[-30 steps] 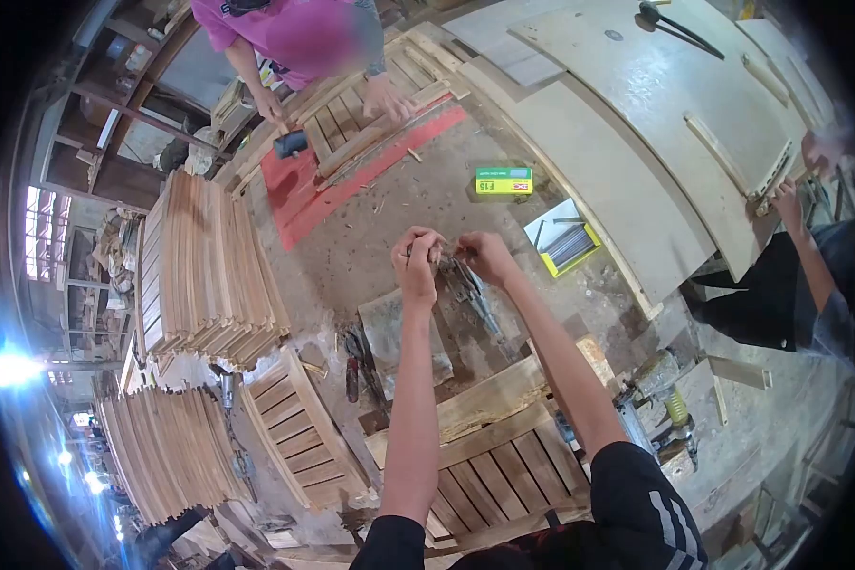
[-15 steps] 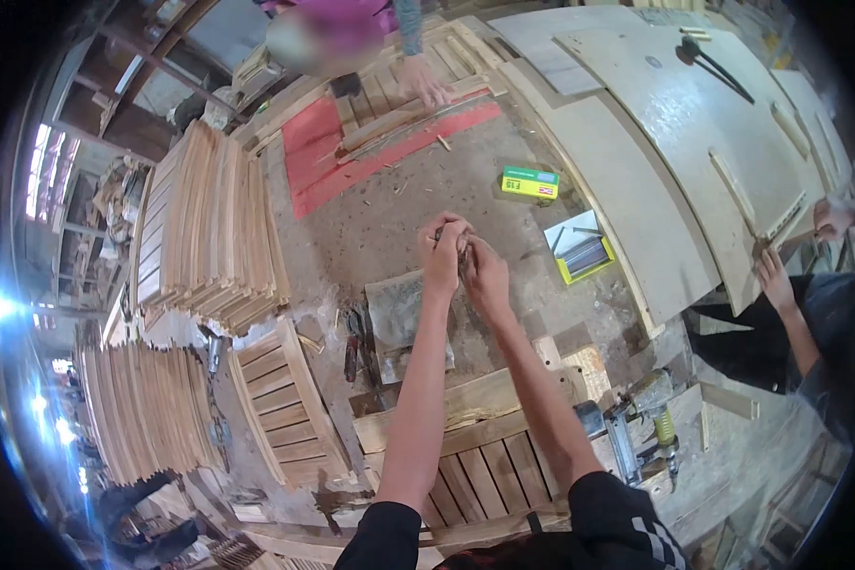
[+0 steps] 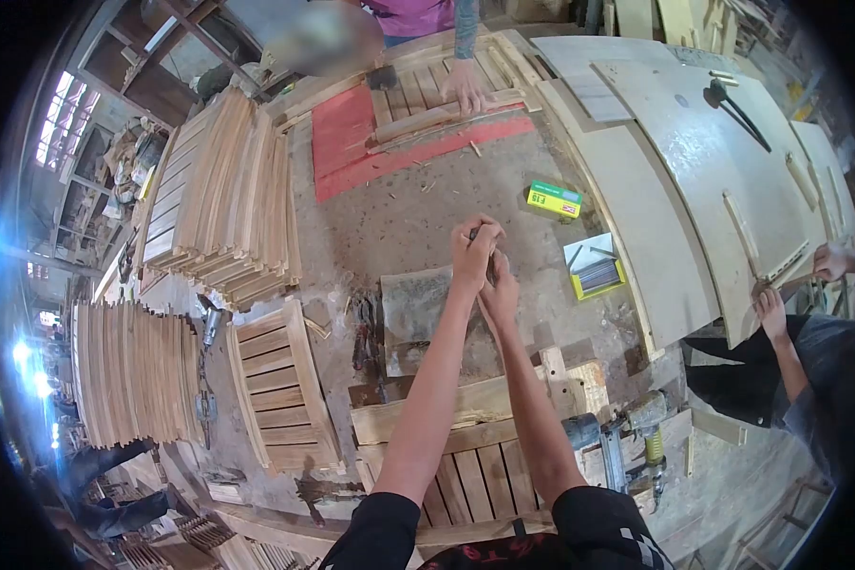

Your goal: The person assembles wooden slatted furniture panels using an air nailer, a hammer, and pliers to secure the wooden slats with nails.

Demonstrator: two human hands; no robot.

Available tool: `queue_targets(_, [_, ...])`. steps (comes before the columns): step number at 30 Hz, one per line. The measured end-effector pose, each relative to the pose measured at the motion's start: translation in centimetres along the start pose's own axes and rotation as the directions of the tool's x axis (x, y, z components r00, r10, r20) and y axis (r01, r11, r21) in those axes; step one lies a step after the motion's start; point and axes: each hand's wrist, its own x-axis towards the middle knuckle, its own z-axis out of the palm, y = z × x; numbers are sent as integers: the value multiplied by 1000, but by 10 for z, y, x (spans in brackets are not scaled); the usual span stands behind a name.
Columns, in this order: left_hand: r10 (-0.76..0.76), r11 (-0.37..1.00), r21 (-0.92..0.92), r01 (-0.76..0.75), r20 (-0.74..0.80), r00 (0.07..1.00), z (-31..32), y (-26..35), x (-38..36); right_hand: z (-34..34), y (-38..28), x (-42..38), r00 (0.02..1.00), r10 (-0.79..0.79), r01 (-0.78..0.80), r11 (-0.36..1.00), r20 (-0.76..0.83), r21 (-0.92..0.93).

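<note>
Tall and closely packed, the stack (image 3: 223, 204) could topple if bumped. The left hand (image 3: 473, 255) and right hand (image 3: 502, 293) are together, closed round a small dark piece (image 3: 491, 271) above the bench; mostly hidden, it could slip or pinch a finger if the grip is uneven. A sweeping right forearm might spill the open box (image 3: 598, 277) or knock the nail gun (image 3: 648, 418).
</note>
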Motion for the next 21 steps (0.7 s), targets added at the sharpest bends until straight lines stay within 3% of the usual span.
queue_targets(2, [5, 1000, 9, -5, 9, 1000, 0, 0, 0, 8, 8, 0, 993, -80, 76, 996, -90, -42])
queue_targets(8, [-49, 994, 97, 41, 79, 996, -4, 8, -4, -27, -2, 1, 994, -89, 107, 941, 71, -322])
queue_targets(11, [3, 972, 235, -26, 97, 995, -7, 14, -20, -28, -14, -33, 981, 33, -66, 983, -193, -169])
queue_targets(12, [61, 960, 266, -90, 115, 991, -13, 16, -26, -30, -22, -48, 973, 181, -194, 977, -144, -84])
queue_targets(13, [108, 944, 297, -146, 141, 984, -19, 17, -34, -27, -23, -66, 983, 186, -183, 967, 1, -179])
queue_targets(15, [33, 896, 431, -112, 187, 982, -26, 30, -46, -21, -22, -98, 937, 218, -112, 928, 272, -356])
queue_targets(17, [-21, 824, 554, -115, 233, 972, -31, 37, -53, -6, -32, -129, 940, 265, -103, 823, 217, -559])
queue_targets(20, [168, 767, 595, -238, 171, 971, -35, 58, -67, 10, -30, -142, 939, 302, -110, 718, 166, -687])
queue_targets(21, [197, 789, 575, -214, 92, 976, -42, 66, -74, 15, -26, -144, 937, 315, -120, 700, 153, -704])
